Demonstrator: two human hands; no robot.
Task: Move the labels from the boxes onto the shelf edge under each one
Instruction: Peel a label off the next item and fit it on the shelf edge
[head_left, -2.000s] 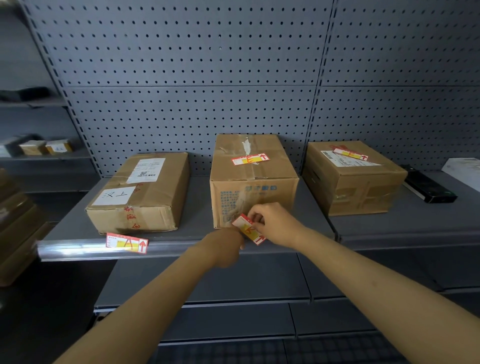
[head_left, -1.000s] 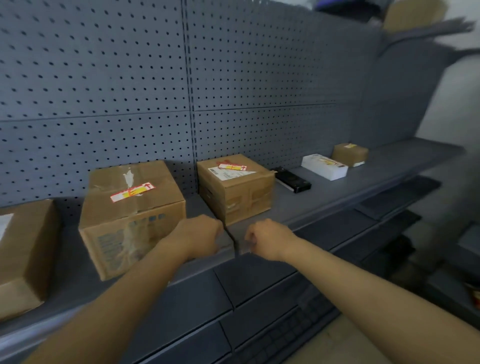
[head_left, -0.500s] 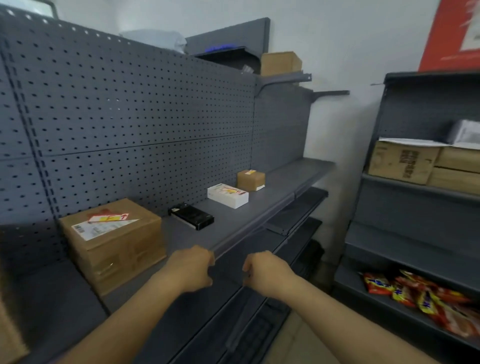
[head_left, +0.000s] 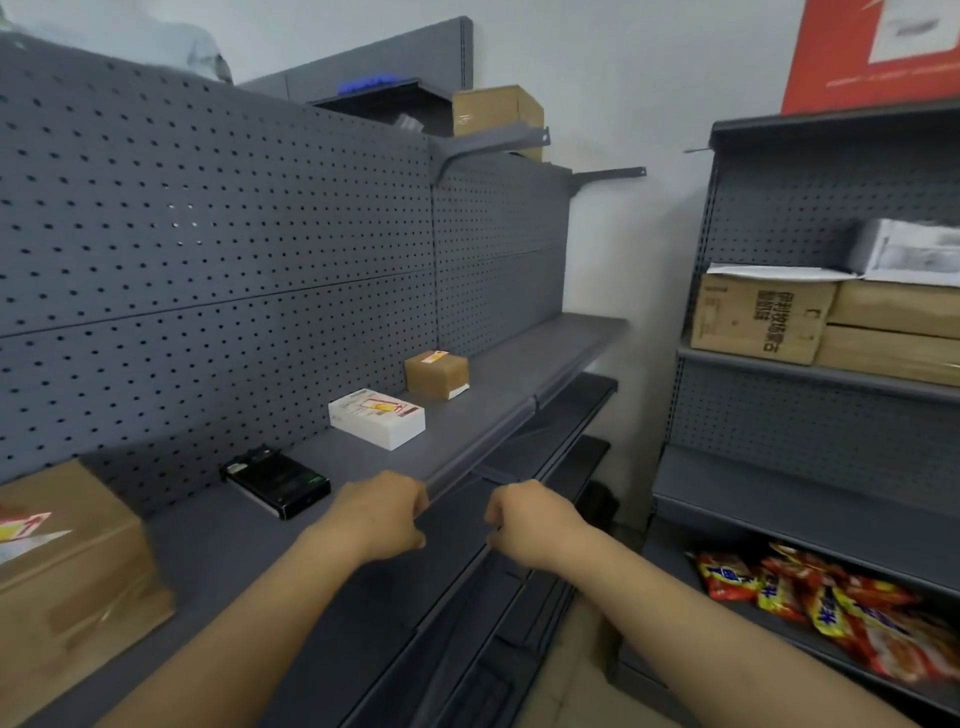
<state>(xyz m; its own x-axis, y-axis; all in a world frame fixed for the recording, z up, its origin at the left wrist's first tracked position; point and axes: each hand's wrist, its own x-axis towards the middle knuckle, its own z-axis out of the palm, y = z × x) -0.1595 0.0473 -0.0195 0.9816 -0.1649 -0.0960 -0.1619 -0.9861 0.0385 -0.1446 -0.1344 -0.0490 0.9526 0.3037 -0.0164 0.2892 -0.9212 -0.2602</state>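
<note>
While hovering over the shelf edge (head_left: 483, 462), left hand (head_left: 382, 514) and right hand (head_left: 524, 519) curled, seemingly holding nothing; cannot tell for sure. No label on the edge in view; judged unfinished here. Three labels on box tops: large cardboard box (head_left: 67, 582), white box (head_left: 376, 418), small brown box (head_left: 436, 374). One black box (head_left: 275, 480), seemingly unlabelled.
</note>
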